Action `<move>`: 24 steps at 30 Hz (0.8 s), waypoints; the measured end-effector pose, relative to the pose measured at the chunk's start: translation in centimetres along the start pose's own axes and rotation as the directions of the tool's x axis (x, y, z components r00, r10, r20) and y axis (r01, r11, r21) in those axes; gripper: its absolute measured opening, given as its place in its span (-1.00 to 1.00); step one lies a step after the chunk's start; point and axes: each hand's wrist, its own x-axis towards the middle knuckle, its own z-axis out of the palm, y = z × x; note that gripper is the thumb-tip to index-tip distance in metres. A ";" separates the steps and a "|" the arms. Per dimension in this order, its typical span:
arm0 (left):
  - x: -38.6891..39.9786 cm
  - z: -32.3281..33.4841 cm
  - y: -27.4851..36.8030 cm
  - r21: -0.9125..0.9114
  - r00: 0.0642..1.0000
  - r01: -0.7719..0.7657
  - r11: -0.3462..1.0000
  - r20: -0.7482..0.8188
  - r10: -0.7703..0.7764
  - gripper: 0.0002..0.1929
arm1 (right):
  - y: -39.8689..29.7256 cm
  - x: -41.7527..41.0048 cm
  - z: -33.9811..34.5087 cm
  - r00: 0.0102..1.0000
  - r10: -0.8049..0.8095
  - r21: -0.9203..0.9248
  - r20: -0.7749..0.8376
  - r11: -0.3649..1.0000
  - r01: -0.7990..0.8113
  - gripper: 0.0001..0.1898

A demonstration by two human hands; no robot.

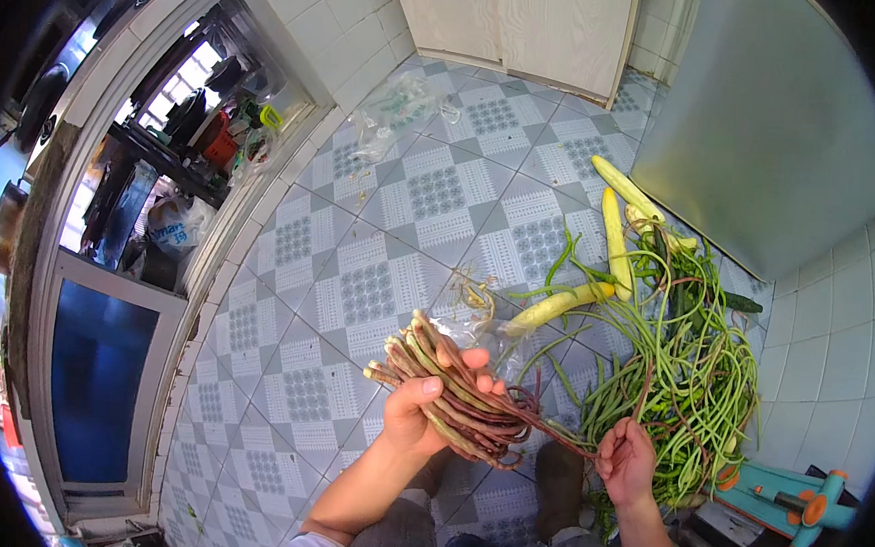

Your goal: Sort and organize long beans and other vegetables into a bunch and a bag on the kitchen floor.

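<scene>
My left hand point(408, 416) is wrapped around a thick bundle of purplish-brown long beans point(478, 415), their pale ends sticking out at the upper left. From the bundle's other end, thin strands stretch right to my right hand point(627, 462), whose curled fingers pinch them. Just behind that hand spreads a large tangled heap of green long beans point(684, 364), mixed with green peppers and a few reddish pods. A clear plastic bag point(504, 345) lies partly hidden behind the bundle.
Yellow elongated gourds point(617, 243) lie beside the heap on the tiled floor point(369, 284). A dark green cucumber point(742, 302) points toward the wall. Another plastic bag point(398, 113) lies near the cabinet point(513, 15). A grey panel point(770, 121) and a turquoise-and-orange device point(777, 497) flank the right.
</scene>
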 end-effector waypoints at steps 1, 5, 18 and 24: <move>-0.1 0.1 0.0 0.003 1.000 -0.030 1.000 0.009 0.030 -0.73 | 0.1 0.0 0.0 1.000 0.014 0.012 -0.003 1.000 -0.014 -0.76; -0.1 0.8 0.3 0.061 0.995 -0.100 0.993 0.024 0.098 -0.71 | 0.5 0.1 -0.2 0.999 0.047 0.035 -0.019 0.998 -0.046 -0.75; -1.2 5.6 -2.2 0.367 0.998 -0.065 0.928 0.005 0.068 -0.60 | -2.5 -1.9 8.6 0.683 -0.165 -0.535 0.711 0.503 0.678 0.08; -1.6 7.5 -4.8 0.603 0.970 -0.159 0.782 -0.054 0.239 -0.54 | 1.5 -1.6 11.8 0.668 -0.316 -0.601 0.673 0.293 0.744 -0.36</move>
